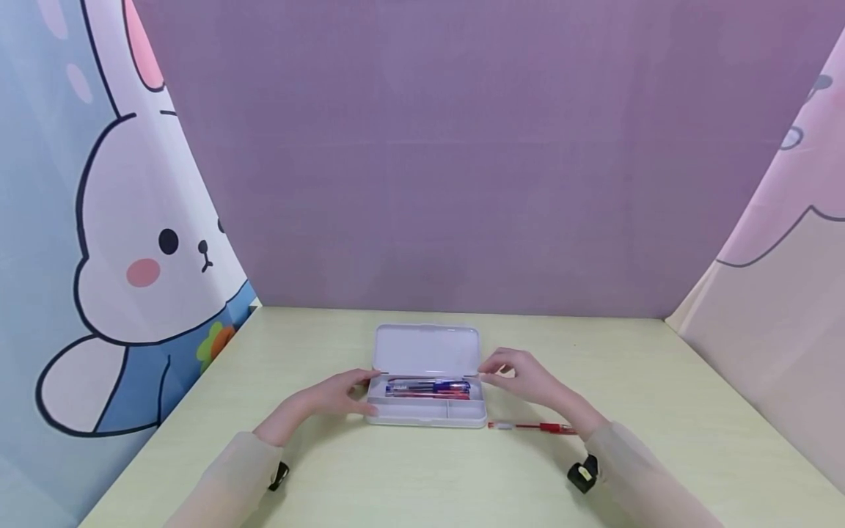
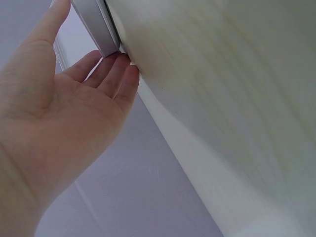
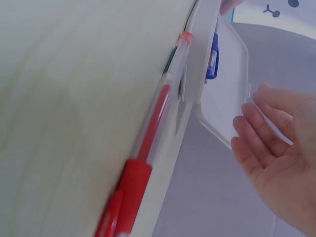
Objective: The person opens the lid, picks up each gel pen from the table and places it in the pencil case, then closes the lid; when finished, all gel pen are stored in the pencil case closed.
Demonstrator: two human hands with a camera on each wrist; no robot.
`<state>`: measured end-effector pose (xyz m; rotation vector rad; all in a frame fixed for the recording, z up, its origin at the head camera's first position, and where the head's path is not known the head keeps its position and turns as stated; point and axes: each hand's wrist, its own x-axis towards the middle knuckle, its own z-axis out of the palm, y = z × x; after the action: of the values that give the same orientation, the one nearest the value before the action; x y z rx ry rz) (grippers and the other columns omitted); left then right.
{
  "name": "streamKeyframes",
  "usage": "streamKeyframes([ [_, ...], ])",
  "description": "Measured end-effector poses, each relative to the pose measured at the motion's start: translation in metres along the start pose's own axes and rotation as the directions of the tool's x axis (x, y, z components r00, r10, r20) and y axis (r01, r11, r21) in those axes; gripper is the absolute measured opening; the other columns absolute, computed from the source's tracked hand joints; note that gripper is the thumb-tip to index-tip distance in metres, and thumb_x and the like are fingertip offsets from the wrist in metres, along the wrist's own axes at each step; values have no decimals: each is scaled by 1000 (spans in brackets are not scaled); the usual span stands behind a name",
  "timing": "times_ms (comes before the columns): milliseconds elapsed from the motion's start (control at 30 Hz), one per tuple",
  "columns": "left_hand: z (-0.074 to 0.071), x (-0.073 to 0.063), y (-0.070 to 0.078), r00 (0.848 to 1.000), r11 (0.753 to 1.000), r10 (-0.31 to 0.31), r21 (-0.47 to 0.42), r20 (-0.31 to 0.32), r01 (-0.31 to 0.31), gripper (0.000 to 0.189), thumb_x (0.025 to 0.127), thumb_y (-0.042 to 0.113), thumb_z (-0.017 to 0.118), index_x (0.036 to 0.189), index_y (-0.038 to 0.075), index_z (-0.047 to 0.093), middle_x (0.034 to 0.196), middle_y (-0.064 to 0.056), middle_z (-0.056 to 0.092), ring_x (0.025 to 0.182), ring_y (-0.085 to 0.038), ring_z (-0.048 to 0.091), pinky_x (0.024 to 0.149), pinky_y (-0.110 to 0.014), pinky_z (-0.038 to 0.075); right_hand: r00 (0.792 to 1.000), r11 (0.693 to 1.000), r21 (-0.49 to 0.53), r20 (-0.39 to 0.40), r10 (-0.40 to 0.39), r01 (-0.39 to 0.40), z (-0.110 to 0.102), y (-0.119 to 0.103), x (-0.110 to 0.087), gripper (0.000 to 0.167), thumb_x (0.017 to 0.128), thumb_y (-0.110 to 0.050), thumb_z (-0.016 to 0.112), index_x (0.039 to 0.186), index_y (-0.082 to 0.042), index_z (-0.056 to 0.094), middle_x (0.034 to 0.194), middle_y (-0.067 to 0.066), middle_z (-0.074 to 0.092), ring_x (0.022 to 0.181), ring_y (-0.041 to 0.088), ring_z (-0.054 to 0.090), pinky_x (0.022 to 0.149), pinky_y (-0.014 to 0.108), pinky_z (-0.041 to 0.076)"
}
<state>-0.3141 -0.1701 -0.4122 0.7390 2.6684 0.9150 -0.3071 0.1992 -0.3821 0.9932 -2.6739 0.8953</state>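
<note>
A white pencil case [image 1: 428,422] lies on the table with its lid [image 1: 427,350] raised at the back. Several pens [image 1: 429,388], blue and red, lie in its rear compartment. My left hand [image 1: 333,394] holds the case's left end, thumb by the front corner and fingers toward the back; in the left wrist view the fingertips [image 2: 129,74] meet the case's edge. At the right end of the hinge, my right hand [image 1: 521,374] hovers with loosely bent fingers, close to the lid in the right wrist view. A red gel pen [image 3: 136,177] lies just right of the case.
The case's front part has a divider [image 1: 448,409] between two compartments. A pale wood-look table [image 1: 627,381] spreads around it. Behind stands a purple cloth [image 1: 429,161], and printed curtains with a rabbit [image 1: 145,220] flank the left side.
</note>
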Motion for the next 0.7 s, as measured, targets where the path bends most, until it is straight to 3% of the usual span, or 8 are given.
streamKeyframes([
  [233,1,0,0,1000,1000,3,4,-3,-3,78,80,38,73,141,3,39,140,-22,43,128,-39,41,106,-55,33,1000,1000,31,-5,-2,2,-10,3,-14,23,89,-23,65,105,-8,69,99,8,69,90,11,61,81,38,54],
  [500,1,-2,4,1000,1000,-10,-8,-13,10,77,80,35,73,141,3,39,140,-23,42,129,-40,40,107,-56,32,999,999,30,-43,28,-26,-23,6,-32,20,88,-27,66,102,-14,69,96,-2,68,86,7,61,80,30,54],
  [700,-1,-4,6,1000,1000,-16,6,-7,16,77,81,35,72,142,3,38,140,-23,42,129,-39,40,107,-56,32,998,1000,19,-66,16,-15,-28,16,-43,19,87,-28,67,101,-15,70,94,-3,68,85,4,61,77,29,55],
])
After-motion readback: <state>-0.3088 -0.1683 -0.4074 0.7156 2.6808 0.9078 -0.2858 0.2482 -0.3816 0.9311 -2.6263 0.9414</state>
